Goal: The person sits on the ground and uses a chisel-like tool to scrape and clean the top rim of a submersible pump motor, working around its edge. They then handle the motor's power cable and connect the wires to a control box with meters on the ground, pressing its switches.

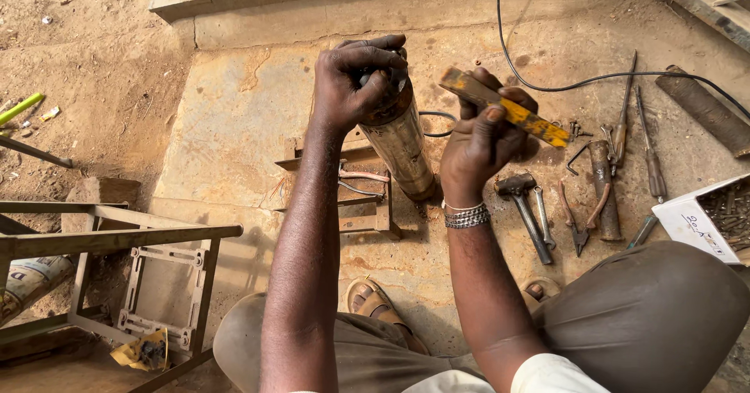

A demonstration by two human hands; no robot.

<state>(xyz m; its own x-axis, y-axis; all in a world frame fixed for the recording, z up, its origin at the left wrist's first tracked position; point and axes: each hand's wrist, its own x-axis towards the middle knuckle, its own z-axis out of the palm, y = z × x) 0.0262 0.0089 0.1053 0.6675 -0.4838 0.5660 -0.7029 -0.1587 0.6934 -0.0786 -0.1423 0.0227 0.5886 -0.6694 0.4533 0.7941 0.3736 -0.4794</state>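
Two bare hands work over a metal cylinder that stands tilted on a stone slab, its lower end resting on a small rusty metal frame. The left hand grips the cylinder's dark top end, its fingers curled fully around it. The right hand, just to the right of the cylinder, is closed around a flat yellow-and-rust tool, fingers wrapped tight about its middle; the tool's near end points toward the cylinder's top, but whether it touches cannot be told. A beaded bracelet sits on the right wrist.

Right of the cylinder, tools lie spread on the slab: a hammer closest, then pliers, a short rusty pipe, and two screwdrivers further out. A white box of nails sits at the far right of this row. A black cable runs across the slab behind the cylinder and loops toward it. Well to the left of the cylinder stands a welded metal stand on sandy ground. Below the cylinder, nearest the camera, a sandalled foot rests on the slab between the person's knees.
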